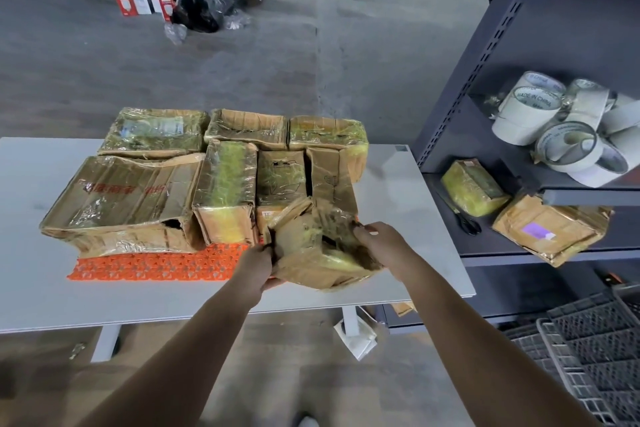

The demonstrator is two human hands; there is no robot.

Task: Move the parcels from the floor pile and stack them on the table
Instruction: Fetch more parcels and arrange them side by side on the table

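Both hands grip one crumpled, tape-wrapped brown cardboard parcel (318, 246) at the near right corner of the group on the white rectangular table (408, 204). The left hand (258, 269) clasps its near left edge from below and the side, while the right hand (377, 239) closes over its right top edge; a two-sided hold probably suits a carton this torn and soft, which could sag if held from one end.

The parcel hangs tilted, its far edge against the small cartons behind it, apparently being fitted into the gap at the near right. The other taped brown parcels (131, 198) sit packed side by side in rows, touching, likely to keep the stack compact. An orange perforated plastic mat (156, 265) shows under their near edge.

The floor pile is out of view. To the right, a grey metal shelving unit (485, 55) holds white tape rolls (561, 128).
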